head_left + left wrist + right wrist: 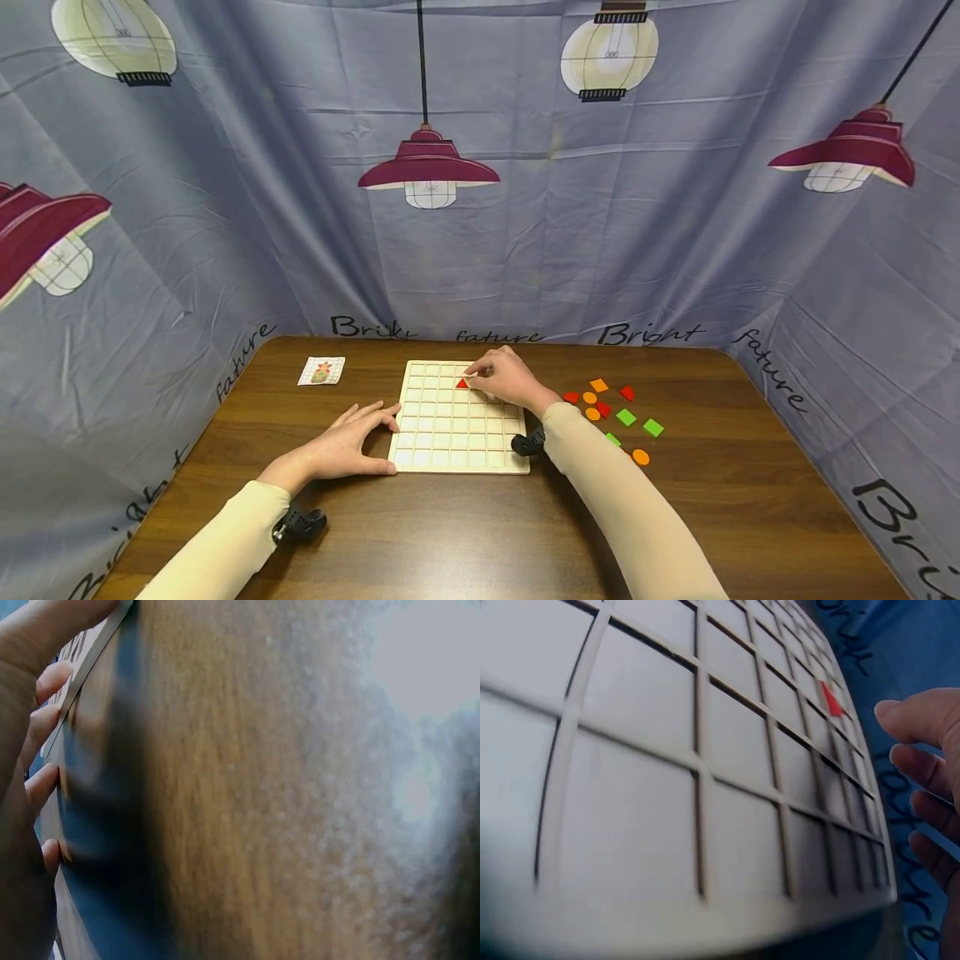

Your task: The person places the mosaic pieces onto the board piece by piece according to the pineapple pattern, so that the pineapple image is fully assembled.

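Note:
A cream grid board (448, 428) lies flat on the wooden table, seen in the head view. One red triangle (462, 384) sits in a cell near its far edge, and the same triangle (830, 700) shows in the right wrist view. My right hand (506, 379) hovers over the far part of the board beside the triangle. Its fingers (911, 716) are loosely bent and apart from the piece, with nothing seen between them. My left hand (341, 446) rests at the board's left edge, fingers spread and thumb at the near left corner.
To the right of the board lie loose flat pieces: several orange ones (641, 457), green squares (653, 427) and red pieces (627, 392), partly hidden by the right forearm. A small card with a gridded picture (322, 371) lies at the back left. A printed curtain (465, 275) surrounds the table.

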Demonstrator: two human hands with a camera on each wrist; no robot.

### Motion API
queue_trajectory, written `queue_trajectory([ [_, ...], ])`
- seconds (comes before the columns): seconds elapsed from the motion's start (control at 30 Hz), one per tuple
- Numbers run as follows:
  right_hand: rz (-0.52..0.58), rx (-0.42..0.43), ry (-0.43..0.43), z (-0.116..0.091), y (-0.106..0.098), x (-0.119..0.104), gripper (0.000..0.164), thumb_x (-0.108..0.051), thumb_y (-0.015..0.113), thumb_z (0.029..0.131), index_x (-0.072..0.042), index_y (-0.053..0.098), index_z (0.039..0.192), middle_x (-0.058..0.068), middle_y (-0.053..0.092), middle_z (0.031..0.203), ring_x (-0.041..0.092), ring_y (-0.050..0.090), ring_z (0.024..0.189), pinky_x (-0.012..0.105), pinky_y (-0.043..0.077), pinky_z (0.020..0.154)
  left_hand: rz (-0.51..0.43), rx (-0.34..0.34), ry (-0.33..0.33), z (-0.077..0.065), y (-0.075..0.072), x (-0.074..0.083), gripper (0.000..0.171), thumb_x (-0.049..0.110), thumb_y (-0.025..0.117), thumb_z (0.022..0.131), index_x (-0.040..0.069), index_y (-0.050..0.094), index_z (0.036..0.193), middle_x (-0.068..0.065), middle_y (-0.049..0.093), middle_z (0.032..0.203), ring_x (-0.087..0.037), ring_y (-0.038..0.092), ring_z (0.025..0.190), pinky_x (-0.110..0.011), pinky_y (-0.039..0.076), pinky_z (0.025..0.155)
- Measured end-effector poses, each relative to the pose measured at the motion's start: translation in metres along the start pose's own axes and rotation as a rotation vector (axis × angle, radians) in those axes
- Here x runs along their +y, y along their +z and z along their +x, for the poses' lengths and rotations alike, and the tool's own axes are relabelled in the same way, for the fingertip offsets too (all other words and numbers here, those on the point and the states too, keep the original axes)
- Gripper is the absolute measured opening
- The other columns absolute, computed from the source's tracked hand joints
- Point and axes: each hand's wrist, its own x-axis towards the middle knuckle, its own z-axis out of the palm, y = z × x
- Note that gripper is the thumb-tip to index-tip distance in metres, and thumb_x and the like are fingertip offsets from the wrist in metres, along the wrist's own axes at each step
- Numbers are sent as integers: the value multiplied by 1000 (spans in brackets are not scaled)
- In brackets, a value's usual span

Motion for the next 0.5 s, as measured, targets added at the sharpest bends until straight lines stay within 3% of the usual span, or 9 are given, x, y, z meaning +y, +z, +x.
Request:
queue_trajectory([
  [0.23, 20, 77, 7, -27, -38, 16, 26, -30, 70, 98, -19, 77, 120, -9, 65, 104, 22, 49, 105, 44, 45, 89, 25, 9, -14, 1, 2, -1, 52, 55, 81, 82, 23, 59, 118, -9, 39, 162, -41, 28, 150, -65, 6, 121],
  [0.4, 22, 137, 44, -58, -72, 40, 29, -35, 72, 97, -20, 76, 121, -8, 66, 113, 24, 47, 123, 54, 43, 103, 12, 14, -3, 0, 4, -2, 53, 54, 81, 83, 22, 59, 118, -10, 38, 162, -42, 28, 150, -65, 6, 121],
  [0.5, 2, 172, 75, -80, -92, 57, 29, -36, 72, 97, -21, 75, 122, -5, 66, 115, 27, 46, 126, 57, 40, 106, 2, 12, 2, 0, 4, -2, 53, 54, 81, 82, 21, 59, 118, -11, 39, 161, -42, 27, 150, -66, 5, 120],
])
